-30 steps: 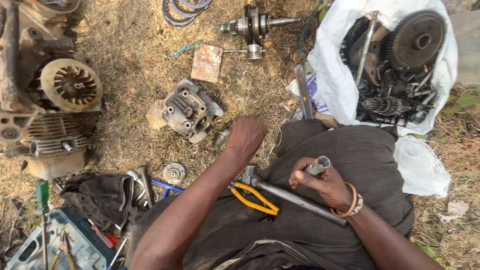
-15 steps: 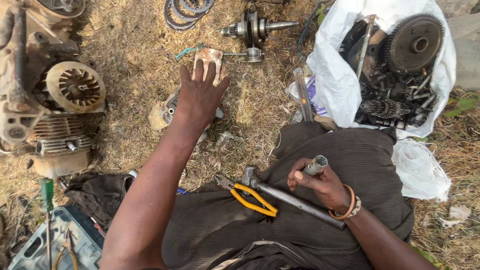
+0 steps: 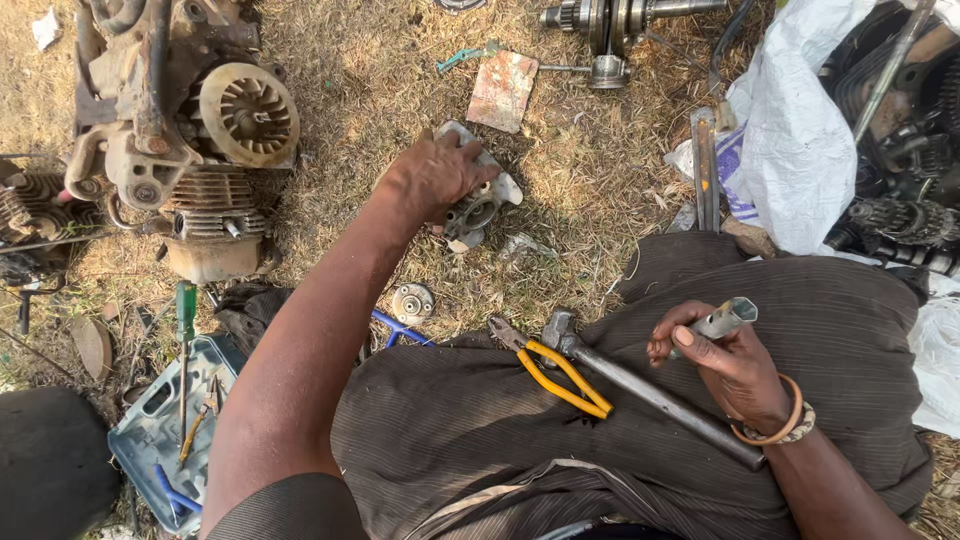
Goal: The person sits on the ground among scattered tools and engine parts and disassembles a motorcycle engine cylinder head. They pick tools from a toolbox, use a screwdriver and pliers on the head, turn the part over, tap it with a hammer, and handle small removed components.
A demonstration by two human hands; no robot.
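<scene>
A: Where is the left hand [image 3: 432, 178]?

B: Stretched out over the dry grass, palm down on a grey metal casting [image 3: 478, 200]. The fingers curl over its top edge, clamped on it. The casting lies on the ground, just below a rusty plate [image 3: 502, 90].

A: And the right hand [image 3: 728, 362]?

B: Resting on the lap, closed around a hexagonal socket tube [image 3: 722, 320], whose open end sticks out past the thumb.

A: What else is on the lap?

B: Yellow-handled pliers [image 3: 548, 368] and a hammer [image 3: 640, 385], lying side by side on the dark cloth. The hammer's handle runs under the right wrist.

A: What sits to the left?

B: An engine [image 3: 185, 130] with a pale finned flywheel. Below it, a green screwdriver [image 3: 185, 330] reaches to a grey tool case [image 3: 160, 430].

A: And up top?

B: A crankshaft [image 3: 615, 18] at the upper edge. To the right, a white sack [image 3: 800, 130] holds dark gears. A small round disc [image 3: 412, 302] lies in the grass near the left forearm.
</scene>
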